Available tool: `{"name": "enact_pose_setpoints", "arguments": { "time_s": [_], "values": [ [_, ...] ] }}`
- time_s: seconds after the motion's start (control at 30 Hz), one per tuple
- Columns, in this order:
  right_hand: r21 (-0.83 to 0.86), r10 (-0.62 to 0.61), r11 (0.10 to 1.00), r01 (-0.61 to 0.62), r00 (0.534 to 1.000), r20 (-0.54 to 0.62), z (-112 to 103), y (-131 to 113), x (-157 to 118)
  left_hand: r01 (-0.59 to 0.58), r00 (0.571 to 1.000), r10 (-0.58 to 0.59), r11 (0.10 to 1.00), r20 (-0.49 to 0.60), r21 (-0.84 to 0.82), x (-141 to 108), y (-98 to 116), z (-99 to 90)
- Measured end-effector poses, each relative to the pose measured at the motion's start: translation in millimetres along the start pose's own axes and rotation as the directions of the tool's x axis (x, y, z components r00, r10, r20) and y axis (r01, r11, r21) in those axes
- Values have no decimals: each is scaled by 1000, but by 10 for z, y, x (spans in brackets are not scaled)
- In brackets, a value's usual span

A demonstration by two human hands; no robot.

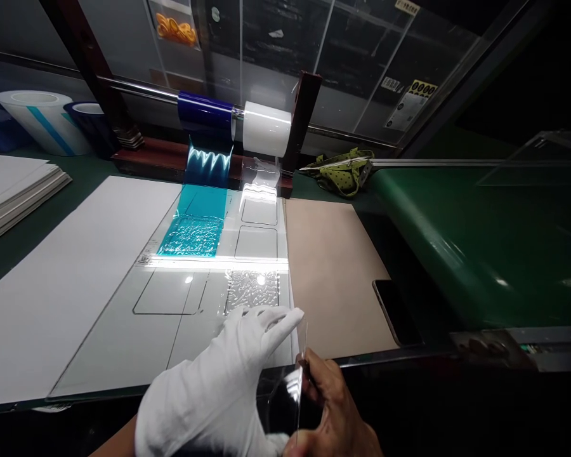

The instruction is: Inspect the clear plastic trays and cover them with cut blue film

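Note:
My left hand (pixel 219 381), in a white glove, spans a thin clear pane (pixel 295 387) at the bottom centre, its fingertips at the upper edge and its thumb low down. Bare, my right hand (pixel 335 406) pinches the same pane from the right. The pane is tilted nearly edge-on to the view. Beyond the hands lies a clear sheet (pixel 124 343) with dark outlined shapes. On it rest a teal film strip (pixel 195 235) and a wrinkled clear film (pixel 254 289), running up to a blue roll (pixel 204 114) and a white roll (pixel 267 127).
A phone (pixel 396 311) lies on the brown board's (pixel 333 273) right edge. Farther right is a green belt (pixel 438 241). A patterned green pouch (pixel 345 171) sits behind. Stacked white sheets (pixel 14 184) and spare rolls (pixel 42 120) stand at the left.

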State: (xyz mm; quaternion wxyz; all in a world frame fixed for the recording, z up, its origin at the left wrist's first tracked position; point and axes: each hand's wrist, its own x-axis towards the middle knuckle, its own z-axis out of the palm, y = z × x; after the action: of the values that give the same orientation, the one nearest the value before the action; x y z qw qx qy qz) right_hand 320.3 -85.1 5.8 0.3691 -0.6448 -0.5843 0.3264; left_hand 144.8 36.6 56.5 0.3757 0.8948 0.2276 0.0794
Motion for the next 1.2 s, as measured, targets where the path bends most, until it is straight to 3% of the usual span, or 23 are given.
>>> {"name": "enact_pose_setpoints", "arguments": {
  "time_s": [0.13,0.33,0.43,0.53,0.63,0.77,0.93,1.03,1.13,1.2],
  "values": [
    [-5,40,999,-40,999,-38,19,126,-162,31,999,-31,999,8,21,20,49,-19],
    [33,112,993,-109,989,-97,69,49,-207,30,1000,-30,998,-5,61,56,102,-56],
    [-6,18,1000,-19,991,-133,64,44,-172,39,996,-29,992,-86,119,56,149,-61],
    [-80,-97,994,80,966,-238,-56,90,-116,138,974,-87,961,-211,240,49,193,-42],
    [-193,-126,978,76,957,-263,-300,154,56,195,947,-77,910,-313,366,47,211,-4],
    [-429,-35,898,-97,957,-289,-639,391,484,220,933,-48,861,-357,458,32,225,24],
    [-451,-37,883,-130,939,-342,-816,759,822,260,900,0,803,-436,536,-58,270,45],
    [-399,-79,914,-71,935,-346,-751,634,695,285,881,11,786,-473,548,-107,283,77],
    [-293,-95,956,-9,936,-339,-567,230,391,277,872,44,778,-488,564,-104,284,112],
    [-102,-62,994,34,956,-285,-411,-67,206,267,861,72,779,-504,567,-77,286,135]
  ]
}}
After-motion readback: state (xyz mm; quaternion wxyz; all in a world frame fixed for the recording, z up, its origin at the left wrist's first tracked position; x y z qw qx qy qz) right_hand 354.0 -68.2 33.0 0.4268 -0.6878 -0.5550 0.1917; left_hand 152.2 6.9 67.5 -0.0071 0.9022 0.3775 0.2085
